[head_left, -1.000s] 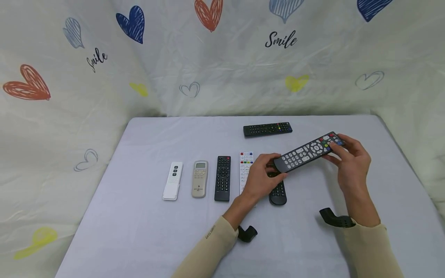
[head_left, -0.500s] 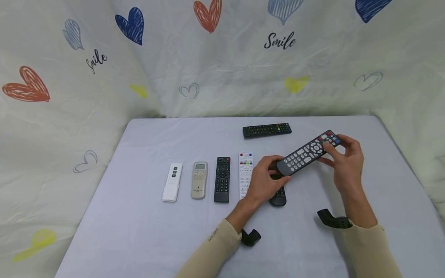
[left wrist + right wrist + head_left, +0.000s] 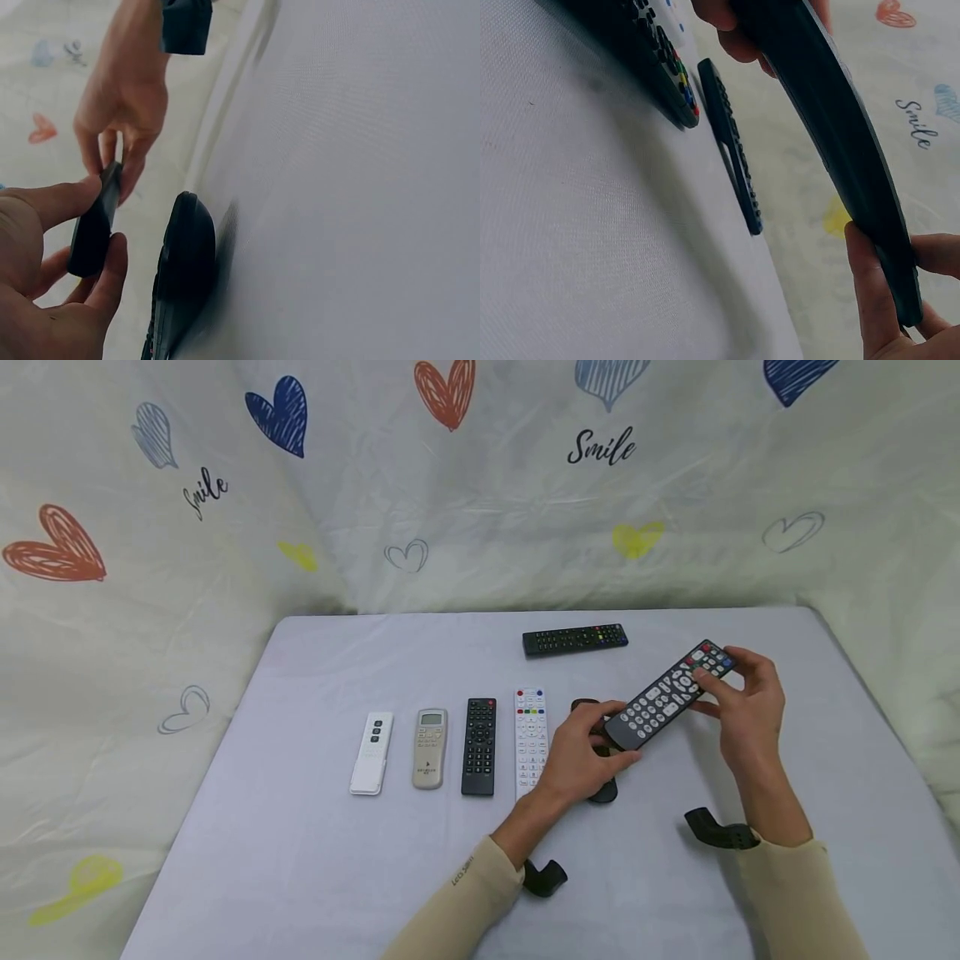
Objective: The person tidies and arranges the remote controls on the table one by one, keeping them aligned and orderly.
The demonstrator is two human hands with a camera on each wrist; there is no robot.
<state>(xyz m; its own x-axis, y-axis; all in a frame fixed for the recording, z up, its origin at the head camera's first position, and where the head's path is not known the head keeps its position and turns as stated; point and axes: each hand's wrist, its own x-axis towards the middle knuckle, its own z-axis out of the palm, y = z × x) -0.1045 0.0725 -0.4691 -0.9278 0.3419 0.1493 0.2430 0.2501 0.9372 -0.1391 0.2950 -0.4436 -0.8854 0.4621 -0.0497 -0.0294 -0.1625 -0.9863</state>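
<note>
Between both hands, raised over the right part of the table, is a black remote control with white buttons, tilted up toward its right end. My left hand pinches its lower left end between thumb and fingers. At the upper right end, my right hand grips it, the thumb lying on the buttons. The right wrist view shows the dark underside of the held remote. Under my left hand lies another black remote, mostly covered. Beside that one, a white remote is partly hidden by the same hand.
To the left, a black remote, a beige remote with a small screen and a slim white remote lie in a row. Farther back, another black remote lies sideways on the white table. A patterned curtain hangs behind.
My left hand has moved to the right and slightly down with its end of the remote, so the remote slants more steeply. My right hand has shifted a little left.
</note>
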